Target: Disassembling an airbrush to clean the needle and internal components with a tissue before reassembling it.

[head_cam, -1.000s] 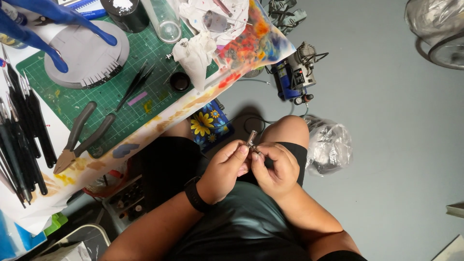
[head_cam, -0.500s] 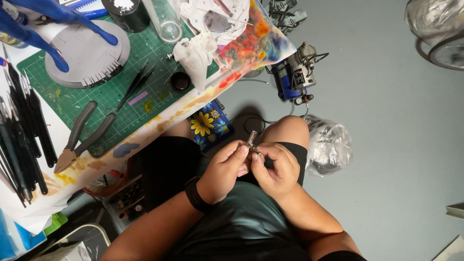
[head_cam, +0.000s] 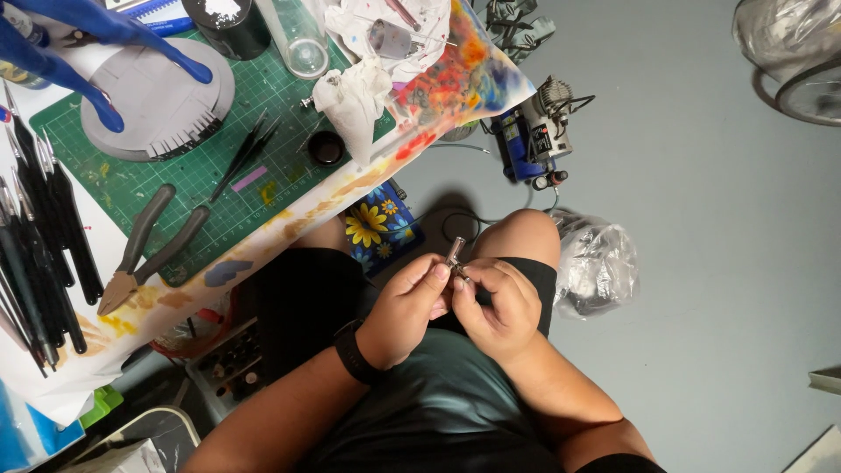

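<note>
Over my lap, my left hand (head_cam: 405,308) and my right hand (head_cam: 496,308) meet and pinch a small silvery metal part (head_cam: 455,254) between their fingertips. The part sticks up from the fingers, tilted, just in front of my right knee (head_cam: 519,235). A black wristband (head_cam: 354,352) sits on my left wrist. What kind of part it is I cannot make out.
A green cutting mat (head_cam: 219,158) on the table at left carries grey pliers (head_cam: 144,250), black tweezers (head_cam: 241,153), a round grey base (head_cam: 144,96) and crumpled tissue (head_cam: 355,101). Dark brushes (head_cam: 44,228) lie at far left. A small blue compressor (head_cam: 534,136) and plastic bags (head_cam: 596,263) stand on the grey floor.
</note>
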